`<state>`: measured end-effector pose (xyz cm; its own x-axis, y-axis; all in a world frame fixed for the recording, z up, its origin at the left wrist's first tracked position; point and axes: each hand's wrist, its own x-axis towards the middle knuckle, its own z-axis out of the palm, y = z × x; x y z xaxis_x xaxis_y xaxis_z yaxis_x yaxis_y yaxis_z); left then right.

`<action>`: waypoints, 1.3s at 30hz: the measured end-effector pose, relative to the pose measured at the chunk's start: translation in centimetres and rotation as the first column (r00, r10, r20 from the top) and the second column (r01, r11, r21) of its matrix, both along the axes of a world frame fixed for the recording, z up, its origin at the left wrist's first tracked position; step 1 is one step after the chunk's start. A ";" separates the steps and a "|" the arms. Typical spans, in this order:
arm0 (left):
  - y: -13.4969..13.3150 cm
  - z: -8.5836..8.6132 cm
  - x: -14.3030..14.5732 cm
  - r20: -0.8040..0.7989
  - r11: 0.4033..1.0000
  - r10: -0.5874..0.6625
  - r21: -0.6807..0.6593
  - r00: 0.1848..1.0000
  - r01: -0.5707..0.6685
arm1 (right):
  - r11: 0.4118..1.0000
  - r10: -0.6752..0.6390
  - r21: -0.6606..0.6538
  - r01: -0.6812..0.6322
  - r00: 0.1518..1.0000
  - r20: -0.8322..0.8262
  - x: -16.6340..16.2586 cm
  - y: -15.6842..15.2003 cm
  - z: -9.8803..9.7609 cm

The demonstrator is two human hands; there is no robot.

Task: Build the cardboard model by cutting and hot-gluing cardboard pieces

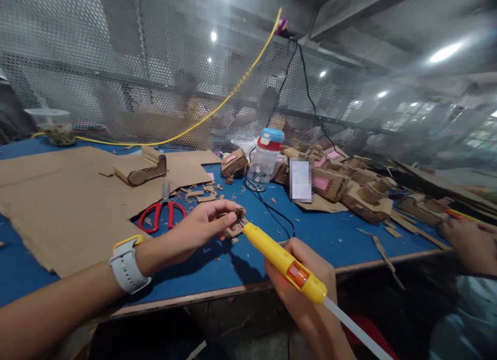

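Head view. Left hand [205,223] pinching a small dark cardboard piece [239,213] between thumb and fingers, above the near-middle of the blue table [318,230]. Right hand [306,277] closed around a yellow glue pen [267,243], its nozzle aimed far and left at that piece; touching or just short, cannot tell. White rod [353,326] sticks out of the pen's near end.

Risks, as judged: the piece is tiny and the left fingertips sit right beside the nozzle; if it is hot, a slip could burn them. A loose pinch might let the piece twist or drop among the cardboard scraps [202,194], left and far. Black cable [277,212] loops just beyond the pen; a sideways sweep could snag it. Red-handled scissors [157,215] lie left, near the left wrist.
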<state>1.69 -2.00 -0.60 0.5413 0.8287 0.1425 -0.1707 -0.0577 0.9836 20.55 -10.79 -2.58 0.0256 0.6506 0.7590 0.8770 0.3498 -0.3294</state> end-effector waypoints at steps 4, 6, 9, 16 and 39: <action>0.0 0.0 0.0 -0.022 1.000 0.005 0.015 1.000 -0.004 | 1.000 0.005 -0.007 -0.005 1.000 -0.006 0.2 -0.1 0.1; 0.0 0.1 -0.1 -0.040 1.000 0.009 0.019 0.999 -0.008 | 1.000 0.031 0.001 -0.031 0.999 -0.013 0.3 -0.2 0.2; 0.0 0.1 0.0 -0.052 1.000 0.022 0.018 0.998 -0.021 | 0.995 0.097 0.026 -0.096 0.995 -0.003 0.6 -0.2 0.5; 0.0 0.0 0.0 -0.067 0.999 0.042 0.023 0.997 -0.041 | 0.996 0.091 0.031 -0.089 0.994 -0.061 0.8 -0.4 0.7; 0.1 -0.2 0.1 -0.029 0.998 0.039 0.041 0.999 -0.038 | 0.957 -0.003 -0.281 -0.067 0.970 -0.243 0.3 -1.5 1.0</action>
